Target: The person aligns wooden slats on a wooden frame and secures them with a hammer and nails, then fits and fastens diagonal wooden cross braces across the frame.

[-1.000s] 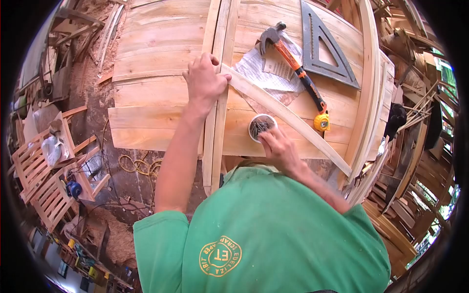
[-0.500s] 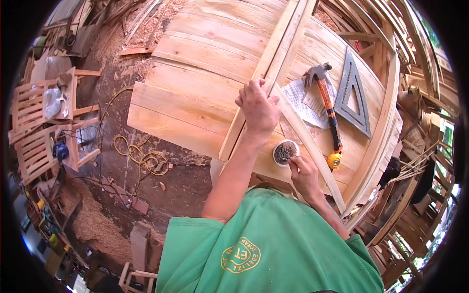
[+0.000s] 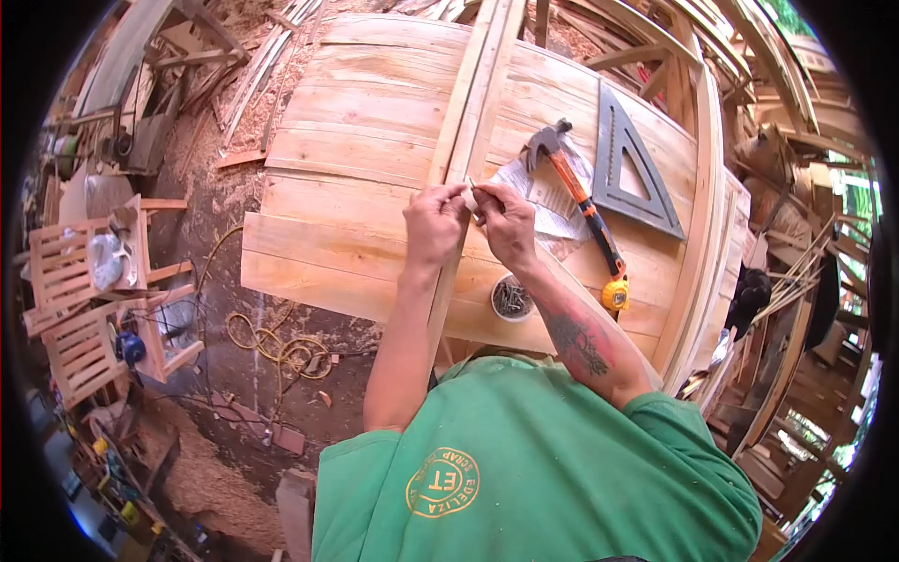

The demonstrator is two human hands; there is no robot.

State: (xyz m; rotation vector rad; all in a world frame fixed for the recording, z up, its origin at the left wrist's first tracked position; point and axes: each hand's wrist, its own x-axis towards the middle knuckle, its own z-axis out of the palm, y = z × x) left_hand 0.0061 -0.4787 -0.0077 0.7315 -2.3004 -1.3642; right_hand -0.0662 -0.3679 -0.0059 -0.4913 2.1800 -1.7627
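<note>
My left hand (image 3: pixel 434 225) is closed over the edge of a long wooden strip (image 3: pixel 458 142) that crosses the plank panel (image 3: pixel 365 136). Close beside it, my right hand (image 3: pixel 507 223) is pinched shut at the strip; a tiny thin piece at its fingertips looks like a nail, mostly hidden by the fingers. Below my right hand stands a white cup (image 3: pixel 512 317) holding several nails (image 3: pixel 511 297). To the right lies a claw hammer (image 3: pixel 574 187) with an orange and black handle, partly over printed papers (image 3: pixel 552 214).
A grey triangular square (image 3: pixel 646 199) lies right of the hammer, and a yellow tape measure (image 3: pixel 615 294) sits by the handle's end. Wooden frame pieces (image 3: pixel 704 206) border the right side. Slatted wooden chairs (image 3: pixel 80 272) and a coiled yellow cord (image 3: pixel 281 345) are on the left.
My right hand has left the cup of nails and moved up beside my left hand at the strip. My left hand has slid lower along the strip. The view has shifted slightly.
</note>
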